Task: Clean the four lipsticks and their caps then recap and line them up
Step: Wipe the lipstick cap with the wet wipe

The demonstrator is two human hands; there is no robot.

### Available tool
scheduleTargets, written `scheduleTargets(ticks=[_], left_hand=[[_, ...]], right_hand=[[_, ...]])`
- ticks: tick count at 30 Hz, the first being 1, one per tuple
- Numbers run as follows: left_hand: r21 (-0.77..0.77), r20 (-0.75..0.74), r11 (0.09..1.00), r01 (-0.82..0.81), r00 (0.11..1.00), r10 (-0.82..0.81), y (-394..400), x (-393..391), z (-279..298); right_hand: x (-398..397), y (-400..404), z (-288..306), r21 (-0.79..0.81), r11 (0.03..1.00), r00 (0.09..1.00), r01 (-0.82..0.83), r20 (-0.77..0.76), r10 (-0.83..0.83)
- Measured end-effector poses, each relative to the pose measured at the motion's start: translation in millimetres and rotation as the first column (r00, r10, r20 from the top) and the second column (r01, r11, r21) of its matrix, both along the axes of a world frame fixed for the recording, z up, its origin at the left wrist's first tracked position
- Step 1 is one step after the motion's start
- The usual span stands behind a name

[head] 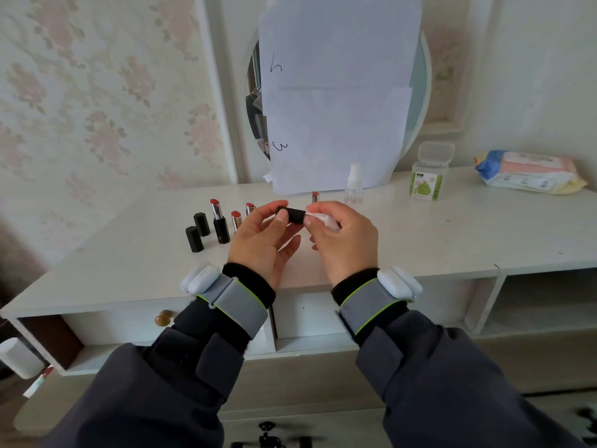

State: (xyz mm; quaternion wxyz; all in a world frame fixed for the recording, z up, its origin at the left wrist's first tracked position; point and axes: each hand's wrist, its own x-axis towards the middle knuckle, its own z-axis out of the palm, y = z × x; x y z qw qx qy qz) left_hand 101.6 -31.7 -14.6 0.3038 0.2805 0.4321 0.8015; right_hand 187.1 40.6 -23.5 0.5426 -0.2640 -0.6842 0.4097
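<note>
Left hand (263, 240) grip grasping black cap (292, 215), right hand (344, 236) grip pinching white wipe (323, 218) at cap mouth, swab box (429, 176) lid open on counter (452, 231)

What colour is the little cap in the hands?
Black. The cap shows best in the head view, between both hands.

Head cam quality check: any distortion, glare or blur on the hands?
Head view: wide-angle bend, the table edge bows; soft even light, no glare; left hand, right hand and black cap sharp; bottom-right corner smeared.
</note>
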Motion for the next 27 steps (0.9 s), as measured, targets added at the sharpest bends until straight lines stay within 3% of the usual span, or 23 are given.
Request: scheduleTargets(ticks=[8, 15, 23, 27], left_hand=[[-0.018, -0.012, 0.999, -0.03, 0.999, 0.03, 1, 1, 0], [-0.003, 0.013, 0.998, -0.057, 0.998, 0.057, 1, 0, 0], [0.0, 0.03, 0.999, -0.036, 0.999, 0.035, 1, 0, 1], [0.005, 0.049, 0.999, -0.031, 0.998, 0.031, 0, -1, 2]], right_hand=[[8, -4, 5, -0.055, 0.993, 0.991, -0.107, -0.081, 0.102], [0, 0, -4, 0.072, 0.995, 0.997, -0.071, -0.025, 0.072], [4, -3, 3, -0.019, 0.998, 0.995, -0.057, -0.081, 0.055], [-2, 0, -4, 0.078, 0.997, 1.0, 0.01, -0.005, -0.009]])
